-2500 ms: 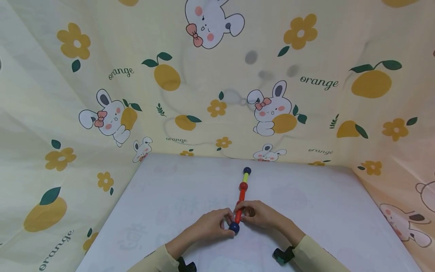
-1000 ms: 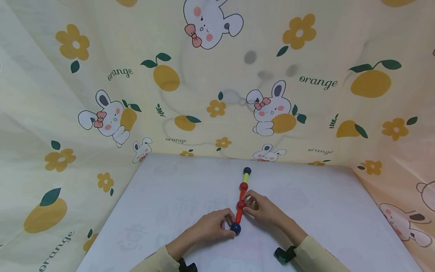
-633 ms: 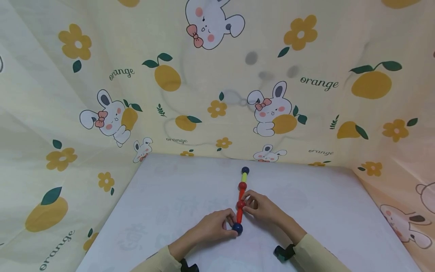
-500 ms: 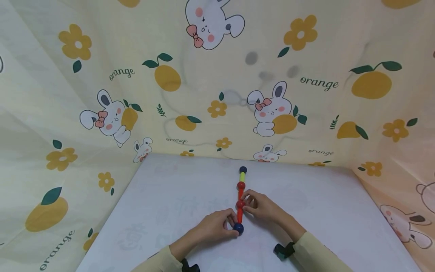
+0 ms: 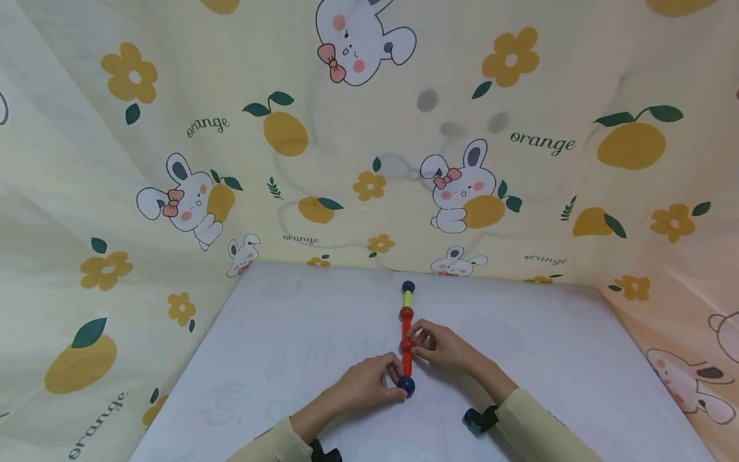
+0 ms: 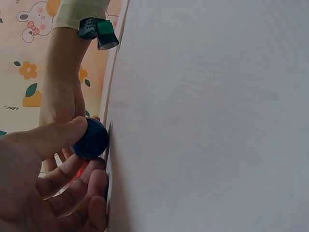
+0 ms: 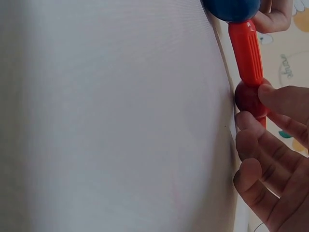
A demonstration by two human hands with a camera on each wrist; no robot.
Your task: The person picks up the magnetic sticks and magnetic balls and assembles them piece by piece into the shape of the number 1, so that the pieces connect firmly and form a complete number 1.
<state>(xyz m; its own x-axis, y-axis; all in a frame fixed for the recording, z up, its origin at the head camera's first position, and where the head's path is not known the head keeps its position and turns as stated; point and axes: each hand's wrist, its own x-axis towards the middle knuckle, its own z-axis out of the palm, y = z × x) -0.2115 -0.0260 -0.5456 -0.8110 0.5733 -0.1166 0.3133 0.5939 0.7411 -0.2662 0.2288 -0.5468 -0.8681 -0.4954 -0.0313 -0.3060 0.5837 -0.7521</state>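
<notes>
A straight chain of balls and rods lies on the white table, running away from the person in the head view. At its near end is a blue ball [image 5: 407, 385], pinched between thumb and fingers of my left hand [image 5: 366, 383]. A ribbed red rod [image 7: 246, 50] joins it to a red ball [image 7: 249, 98]. My right hand [image 5: 443, 346] pinches that red ball from the right, thumb on its side. Beyond it come another red rod [image 5: 406, 328], a second red ball [image 5: 407, 313], a yellow-green rod [image 5: 407, 299] and a far blue ball [image 5: 408, 287].
The white table [image 5: 519, 359] reaches back to a cream curtain [image 5: 358, 128] printed with rabbits and oranges, which also hangs along both sides. A dark wrist camera [image 5: 480, 419] sits at the right sleeve, another [image 5: 326, 451] at the left.
The chain's far end has swung left, so the chain points nearly straight away. My right hand has shifted from the near red rod to the red ball. My left hand moved slightly right.
</notes>
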